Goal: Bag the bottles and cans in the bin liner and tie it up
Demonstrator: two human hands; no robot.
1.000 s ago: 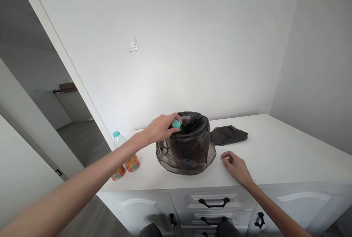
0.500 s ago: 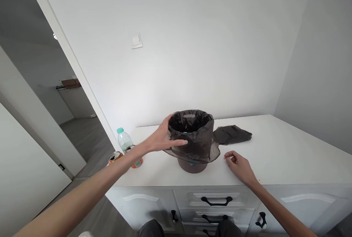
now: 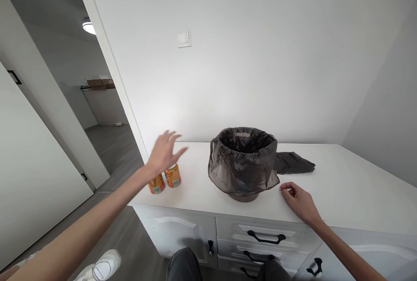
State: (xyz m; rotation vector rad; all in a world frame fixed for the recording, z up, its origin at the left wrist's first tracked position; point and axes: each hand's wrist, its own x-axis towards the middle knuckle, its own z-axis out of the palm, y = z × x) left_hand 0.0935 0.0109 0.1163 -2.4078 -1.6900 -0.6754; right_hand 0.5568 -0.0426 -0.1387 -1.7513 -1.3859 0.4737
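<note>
A small brown trash bin (image 3: 244, 198) stands upright on the white countertop, a dark, see-through trash bag (image 3: 243, 170) lining it and folded down over its rim. My left hand (image 3: 163, 154) is in the air over two orange drink cans at the left end, its fingers spread and slightly blurred, with nothing in it. One orange can (image 3: 173, 177) shows just under the thumb; the other orange can (image 3: 157, 184) is partly covered by my wrist. My right hand (image 3: 300, 203) rests on the countertop right of the bin, fingers curled in and no object visible in them.
Right of the bin lies a flat, folded dark plastic bag (image 3: 293, 163). The white cabinet (image 3: 176, 231) below has black handles on its drawers and doors. A white wall with a light switch (image 3: 184, 38) rises behind; a doorway is at the left.
My left hand has let go of the bagged rim and moved left over the cans. The bottle seen beside them earlier is now hidden. My right hand keeps its curled pose; the view has shifted.
</note>
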